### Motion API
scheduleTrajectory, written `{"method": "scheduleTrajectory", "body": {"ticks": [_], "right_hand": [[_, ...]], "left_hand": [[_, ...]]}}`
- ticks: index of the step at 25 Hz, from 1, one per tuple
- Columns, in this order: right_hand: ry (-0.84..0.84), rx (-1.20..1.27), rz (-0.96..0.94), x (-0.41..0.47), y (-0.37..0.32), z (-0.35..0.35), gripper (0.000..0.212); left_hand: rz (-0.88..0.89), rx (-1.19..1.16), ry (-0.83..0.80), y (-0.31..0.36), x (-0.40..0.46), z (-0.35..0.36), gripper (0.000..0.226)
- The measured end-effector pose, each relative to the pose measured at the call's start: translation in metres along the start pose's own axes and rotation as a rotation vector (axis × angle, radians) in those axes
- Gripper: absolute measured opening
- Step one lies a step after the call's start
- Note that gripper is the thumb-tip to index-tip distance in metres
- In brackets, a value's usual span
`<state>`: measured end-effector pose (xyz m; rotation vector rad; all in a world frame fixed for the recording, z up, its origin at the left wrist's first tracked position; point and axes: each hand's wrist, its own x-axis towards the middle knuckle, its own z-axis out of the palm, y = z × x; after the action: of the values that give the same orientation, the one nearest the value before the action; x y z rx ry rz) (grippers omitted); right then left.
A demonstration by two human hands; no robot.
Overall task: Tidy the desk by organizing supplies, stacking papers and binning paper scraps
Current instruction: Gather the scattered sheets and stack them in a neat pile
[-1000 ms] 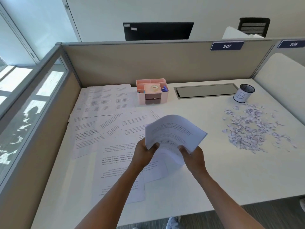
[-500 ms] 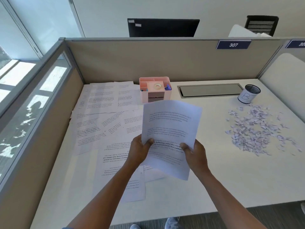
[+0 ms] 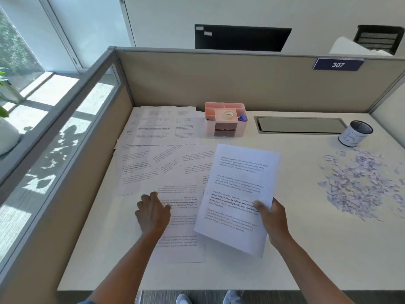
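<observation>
Right hand (image 3: 272,218) grips a printed sheet (image 3: 237,198); left hand (image 3: 152,212), fingers loosely spread, rests on loose pages (image 3: 182,216). Pink organizer (image 3: 224,122) holds a tape roll (image 3: 228,115).

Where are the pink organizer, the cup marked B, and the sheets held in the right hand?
pink organizer (image 3: 228,128): head view, on its front wall.
cup marked B (image 3: 350,138): head view, on its white labelled side.
held sheets (image 3: 238,185): head view, on the middle of the top page.
right hand (image 3: 272,218): head view, on its back.
</observation>
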<state>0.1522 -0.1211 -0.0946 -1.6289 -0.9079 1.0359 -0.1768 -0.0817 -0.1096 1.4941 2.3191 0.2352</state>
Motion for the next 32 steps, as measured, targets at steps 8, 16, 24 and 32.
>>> {"method": "scheduleTrajectory", "body": {"ticks": [8,16,24,32], "right_hand": [[-0.009,-0.011,0.059,-0.007,0.014,0.015,0.017],[0.017,0.004,0.041,-0.011,0.022,0.013,0.019],[0.049,-0.002,0.028,-0.001,0.014,0.007,0.017],[-0.099,-0.028,-0.008,-0.005,-0.001,0.037,0.014]], "left_hand": [[-0.099,0.107,-0.125,-0.007,0.001,0.001,0.088],[-0.15,-0.241,-0.156,-0.049,0.023,0.003,0.038],[-0.014,-0.973,-0.267,-0.08,0.038,-0.049,0.037],[0.157,-1.121,-0.492,-0.047,0.029,-0.069,0.059]]}}
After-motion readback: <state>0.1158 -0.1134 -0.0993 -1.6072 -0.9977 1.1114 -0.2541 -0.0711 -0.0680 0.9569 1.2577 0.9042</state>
